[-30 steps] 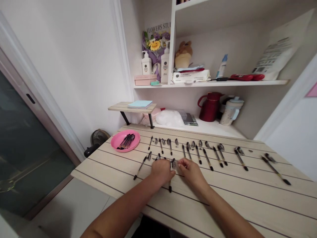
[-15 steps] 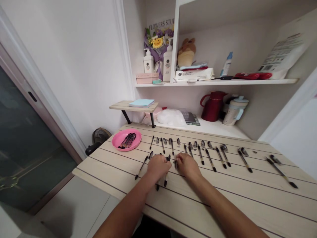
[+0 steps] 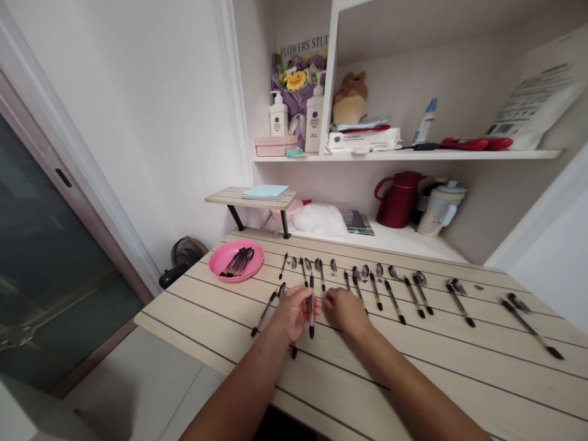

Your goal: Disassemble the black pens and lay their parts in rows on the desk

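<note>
My left hand [image 3: 295, 310] pinches a black pen [image 3: 312, 315] between thumb and fingers, holding it nearly upright above the table. Just to the right, my right hand [image 3: 344, 308] is closed with its fingers curled down; what is inside, if anything, is hidden. Under my left hand the dark end of another pen [image 3: 294, 351] shows. To its left lies a pen [image 3: 264, 313] with a small dark piece [image 3: 281, 289] near its upper end. Further pens, such as this one [image 3: 394, 302], lie in a loose row to the right, with small dark clear-looking pieces [image 3: 379, 269] by their upper ends.
A pink bowl [image 3: 214, 269] holding several pens stands at the table's left. Behind it is a small raised shelf [image 3: 220, 196] with blue paper [image 3: 266, 191] on top. A red jug [image 3: 399, 199] and a pale bottle [image 3: 440, 209] stand at the back right.
My left hand has turned, and the pen in it now stands upright in clearer view. My right hand stays close by, its fingers curled further under. The view has shifted slightly.
</note>
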`<state>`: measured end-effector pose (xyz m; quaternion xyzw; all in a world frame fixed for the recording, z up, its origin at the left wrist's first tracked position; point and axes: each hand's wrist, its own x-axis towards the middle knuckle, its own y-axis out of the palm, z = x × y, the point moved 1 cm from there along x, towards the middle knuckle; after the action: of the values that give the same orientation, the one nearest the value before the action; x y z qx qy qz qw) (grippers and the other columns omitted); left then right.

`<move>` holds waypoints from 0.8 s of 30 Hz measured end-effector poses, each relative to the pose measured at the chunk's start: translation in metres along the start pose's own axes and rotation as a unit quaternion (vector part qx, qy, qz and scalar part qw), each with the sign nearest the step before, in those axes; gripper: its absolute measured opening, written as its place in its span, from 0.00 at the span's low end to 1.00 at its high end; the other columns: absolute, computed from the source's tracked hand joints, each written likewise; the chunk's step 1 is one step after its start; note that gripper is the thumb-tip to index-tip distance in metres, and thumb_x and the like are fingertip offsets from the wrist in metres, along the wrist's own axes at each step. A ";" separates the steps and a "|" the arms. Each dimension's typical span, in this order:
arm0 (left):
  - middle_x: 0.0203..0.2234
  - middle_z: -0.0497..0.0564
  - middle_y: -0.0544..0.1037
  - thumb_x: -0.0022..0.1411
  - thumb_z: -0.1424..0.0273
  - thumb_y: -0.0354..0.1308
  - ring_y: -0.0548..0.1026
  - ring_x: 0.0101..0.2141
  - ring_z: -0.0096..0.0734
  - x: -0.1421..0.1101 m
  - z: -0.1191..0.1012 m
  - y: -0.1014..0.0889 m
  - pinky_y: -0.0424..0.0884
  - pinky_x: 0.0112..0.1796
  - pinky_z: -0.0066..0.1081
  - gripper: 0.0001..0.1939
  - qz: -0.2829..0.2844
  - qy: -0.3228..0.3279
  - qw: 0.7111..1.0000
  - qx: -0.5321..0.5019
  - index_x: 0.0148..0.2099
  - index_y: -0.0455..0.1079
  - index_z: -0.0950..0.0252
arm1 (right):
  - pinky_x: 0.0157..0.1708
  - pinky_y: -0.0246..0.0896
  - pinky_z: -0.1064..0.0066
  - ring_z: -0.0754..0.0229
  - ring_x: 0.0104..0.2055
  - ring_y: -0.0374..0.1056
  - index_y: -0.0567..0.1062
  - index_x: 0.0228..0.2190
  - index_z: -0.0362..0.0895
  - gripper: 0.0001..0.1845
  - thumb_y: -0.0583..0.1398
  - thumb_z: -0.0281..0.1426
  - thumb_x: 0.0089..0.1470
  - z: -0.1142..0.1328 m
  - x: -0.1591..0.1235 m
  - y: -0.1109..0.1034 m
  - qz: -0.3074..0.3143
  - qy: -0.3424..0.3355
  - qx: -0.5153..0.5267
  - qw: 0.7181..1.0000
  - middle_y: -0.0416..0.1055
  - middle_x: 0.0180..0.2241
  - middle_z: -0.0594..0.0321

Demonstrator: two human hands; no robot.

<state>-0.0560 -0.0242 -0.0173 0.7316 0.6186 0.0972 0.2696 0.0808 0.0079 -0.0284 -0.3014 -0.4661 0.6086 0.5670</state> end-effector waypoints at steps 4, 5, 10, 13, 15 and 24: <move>0.19 0.48 0.71 0.47 0.64 0.58 0.68 0.17 0.22 -0.002 0.007 0.005 0.57 0.18 0.22 0.12 0.039 -0.010 0.999 0.025 0.31 0.62 0.67 | 0.24 0.54 0.73 0.64 0.23 0.63 0.72 0.26 0.43 0.07 0.55 0.30 0.43 -0.019 -0.001 -0.015 -0.045 0.066 0.317 0.945 0.69 0.20 0.64; 0.18 0.47 0.71 0.47 0.64 0.58 0.67 0.16 0.21 -0.002 0.009 0.008 0.56 0.18 0.22 0.13 0.040 -0.015 0.999 0.035 0.32 0.63 0.68 | 0.22 0.54 0.73 0.64 0.21 0.62 0.72 0.28 0.43 0.08 0.57 0.32 0.42 -0.024 -0.002 -0.018 -0.054 0.095 0.412 0.905 0.68 0.19 0.65; 0.18 0.44 0.68 0.46 0.64 0.58 0.67 0.16 0.21 0.000 0.014 0.027 0.57 0.18 0.22 0.16 0.050 -0.043 0.995 0.073 0.37 0.64 0.69 | 0.16 0.50 0.76 0.69 0.17 0.57 0.74 0.30 0.42 0.14 0.62 0.33 0.37 -0.044 -0.012 -0.032 -0.074 0.172 0.587 0.788 0.66 0.18 0.66; 0.20 0.44 0.68 0.45 0.66 0.57 0.68 0.16 0.21 0.003 0.019 0.039 0.58 0.17 0.22 0.14 0.062 -0.033 0.992 0.101 0.35 0.63 0.67 | 0.16 0.51 0.78 0.69 0.19 0.60 0.74 0.30 0.42 0.15 0.65 0.33 0.34 -0.050 -0.017 -0.037 -0.083 0.168 0.629 0.755 0.70 0.22 0.64; 0.20 0.44 0.68 0.46 0.68 0.55 0.67 0.15 0.20 0.005 0.024 0.044 0.57 0.16 0.21 0.11 0.045 -0.011 0.988 0.145 0.34 0.62 0.66 | 0.16 0.53 0.78 0.68 0.22 0.62 0.73 0.30 0.42 0.17 0.66 0.33 0.33 -0.052 -0.019 -0.038 -0.079 0.166 0.665 0.724 0.72 0.27 0.60; 0.15 0.41 0.65 0.47 0.71 0.52 0.65 0.14 0.18 0.007 0.037 0.041 0.55 0.14 0.19 0.08 0.003 0.011 0.966 0.260 0.34 0.64 0.65 | 0.18 0.55 0.80 0.69 0.23 0.62 0.75 0.29 0.42 0.15 0.67 0.31 0.34 -0.053 -0.024 -0.034 -0.043 0.181 0.742 0.644 0.68 0.22 0.65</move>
<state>-0.0021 -0.0318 -0.0282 0.7774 0.6232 -0.0575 0.0630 0.1459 -0.0065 -0.0218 0.1363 0.2408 0.6587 0.6997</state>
